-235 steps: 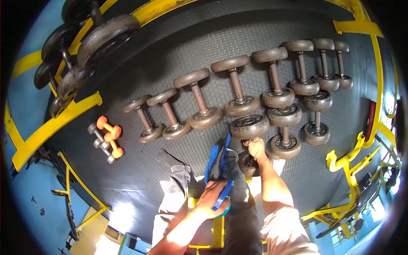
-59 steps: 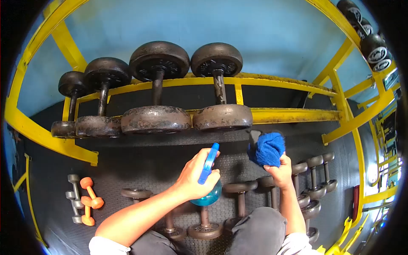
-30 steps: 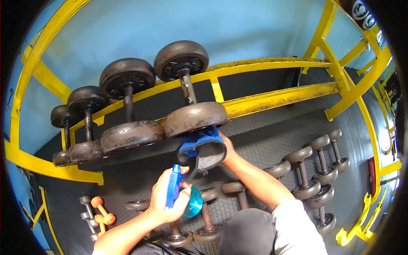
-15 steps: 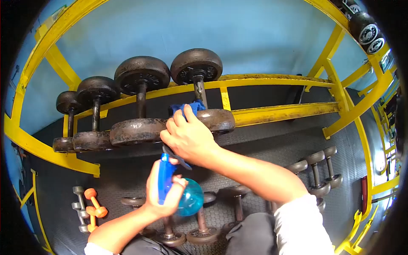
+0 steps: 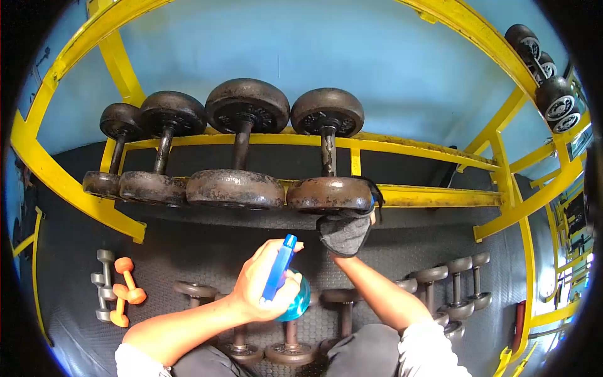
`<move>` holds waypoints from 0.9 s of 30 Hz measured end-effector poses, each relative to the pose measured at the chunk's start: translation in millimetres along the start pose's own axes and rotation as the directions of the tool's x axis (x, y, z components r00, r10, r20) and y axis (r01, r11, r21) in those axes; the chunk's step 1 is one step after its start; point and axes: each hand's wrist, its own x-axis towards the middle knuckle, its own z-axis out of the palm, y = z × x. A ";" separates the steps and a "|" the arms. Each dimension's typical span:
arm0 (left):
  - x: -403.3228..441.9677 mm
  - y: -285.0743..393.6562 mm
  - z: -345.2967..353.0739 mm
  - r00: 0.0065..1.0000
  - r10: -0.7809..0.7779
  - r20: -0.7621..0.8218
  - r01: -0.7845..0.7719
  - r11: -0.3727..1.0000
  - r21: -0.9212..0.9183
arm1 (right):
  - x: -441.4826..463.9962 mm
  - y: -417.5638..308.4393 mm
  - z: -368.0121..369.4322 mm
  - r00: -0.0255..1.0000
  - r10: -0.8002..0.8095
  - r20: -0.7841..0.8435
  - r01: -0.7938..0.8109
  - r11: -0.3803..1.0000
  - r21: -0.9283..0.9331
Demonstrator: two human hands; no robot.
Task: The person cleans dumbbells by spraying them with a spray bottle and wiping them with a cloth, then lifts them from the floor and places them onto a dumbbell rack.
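Observation:
My left hand (image 5: 270, 276) is wrapped round a spray bottle with a blue trigger head (image 5: 280, 267) and a round teal body (image 5: 298, 300). My right hand (image 5: 347, 251), partly hidden by a blue and grey cloth (image 5: 345, 232), holds that cloth against the lower right side of the front weight of the rightmost dumbbell (image 5: 330, 195) on the rack. The dumbbell stands across the yellow rails (image 5: 433, 196). Left of it on the rack is another large worn dumbbell (image 5: 235, 188), a small gap between their front weights.
Two smaller dark dumbbells (image 5: 152, 188) sit further left on the rack. Small grey (image 5: 105, 276) and orange dumbbells (image 5: 123, 266) lie on the black floor at left. Several brown dumbbells (image 5: 291, 353) stand in a row on the floor near my knees. Black dumbbells (image 5: 555, 99) are at upper right.
My right hand and the cloth have moved from the top of the rightmost dumbbell's front weight to its lower right side. The bottle has stayed in my left hand throughout.

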 end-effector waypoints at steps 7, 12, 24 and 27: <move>1.5 4.2 -3.0 0.998 0.068 -0.001 -0.068 0.997 0.023 | 16.9 17.1 -75.3 0.907 0.260 0.330 -0.330 0.927 0.178; 7.8 3.9 -3.0 0.998 0.056 -0.032 -0.058 0.996 -0.060 | 117.0 -12.9 -109.7 0.762 -0.443 0.472 0.616 0.721 -0.316; 21.1 13.2 -9.1 0.993 0.108 -0.054 -0.110 0.993 -0.041 | 150.4 -84.5 -33.7 0.649 0.221 0.728 0.003 0.956 -0.293; 24.1 8.6 -12.8 0.988 0.128 -0.082 -0.130 0.991 -0.022 | 170.5 -74.1 -21.9 0.914 0.116 0.388 -0.011 0.965 -0.262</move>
